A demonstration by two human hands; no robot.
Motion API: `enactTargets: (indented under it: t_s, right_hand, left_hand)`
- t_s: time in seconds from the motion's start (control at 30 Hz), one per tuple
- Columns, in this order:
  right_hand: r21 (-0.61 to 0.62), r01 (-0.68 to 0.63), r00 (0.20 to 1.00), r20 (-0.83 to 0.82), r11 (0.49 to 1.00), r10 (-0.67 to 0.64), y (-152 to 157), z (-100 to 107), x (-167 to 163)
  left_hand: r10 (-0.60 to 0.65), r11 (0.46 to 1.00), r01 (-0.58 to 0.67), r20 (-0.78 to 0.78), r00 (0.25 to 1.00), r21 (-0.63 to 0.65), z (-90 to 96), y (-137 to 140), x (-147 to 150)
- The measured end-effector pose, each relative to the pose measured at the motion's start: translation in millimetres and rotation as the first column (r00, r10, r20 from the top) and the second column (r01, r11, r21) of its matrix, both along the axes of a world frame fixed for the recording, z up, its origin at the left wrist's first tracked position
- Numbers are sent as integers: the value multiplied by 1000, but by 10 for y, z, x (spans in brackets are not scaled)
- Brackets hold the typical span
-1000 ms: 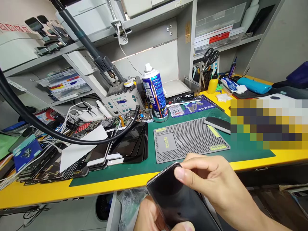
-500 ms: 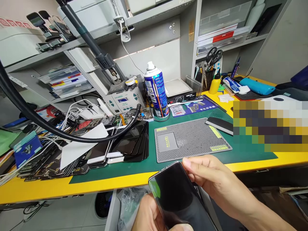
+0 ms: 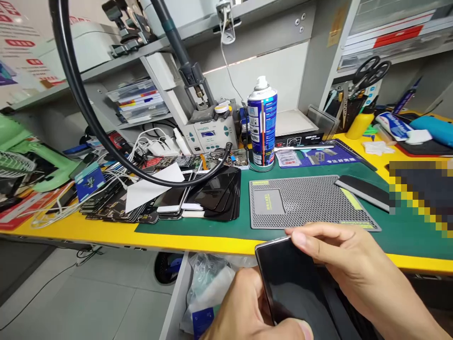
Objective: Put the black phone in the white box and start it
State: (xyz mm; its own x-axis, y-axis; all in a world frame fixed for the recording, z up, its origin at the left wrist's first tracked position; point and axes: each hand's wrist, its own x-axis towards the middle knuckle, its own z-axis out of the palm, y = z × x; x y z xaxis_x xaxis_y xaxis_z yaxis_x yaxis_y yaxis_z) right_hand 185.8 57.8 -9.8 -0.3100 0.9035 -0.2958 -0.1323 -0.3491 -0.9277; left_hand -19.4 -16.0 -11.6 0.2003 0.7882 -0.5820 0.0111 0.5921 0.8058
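A black smartphone [image 3: 293,278] is tilted in front of me at the table's front edge, its dark screen facing up. My left hand [image 3: 244,302] is closed around its lower left side, with the thumb across the glass. At the upper right corner, my right hand [image 3: 348,255] pinches the phone's edge between thumb and fingers. Whether anything small is in that pinch is hidden. Just beyond the phone lies a grey perforated work mat [image 3: 307,198] on the green table mat [image 3: 198,228].
A blue spray can [image 3: 262,125] stands behind the work mat. Left of it are a stack of phone screens [image 3: 226,193], a white paper sheet [image 3: 152,189] and a grey control station [image 3: 208,134]. A black hose [image 3: 88,127] arches over them. Below the edge, a drawer [image 3: 177,293] stands pulled out.
The view has swung left, so the bench and both hands appear farther right. A green fan-like device has come into view at left. Both hands keep their hold on the smartphone.
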Motion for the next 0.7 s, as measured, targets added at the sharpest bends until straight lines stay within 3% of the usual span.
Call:
enactTargets:
  t_s: [0.37,0.7]
  right_hand:
    - [-89,-17,998,-57,996,12,3,-7,-36]
    - [-14,-147,970,-195,989,141,80,44,-16]
  left_hand:
    - [4,1000,-4,-23,1000,-24,162,30,20]
    - [-77,996,74,47,996,58,-19,99,-131]
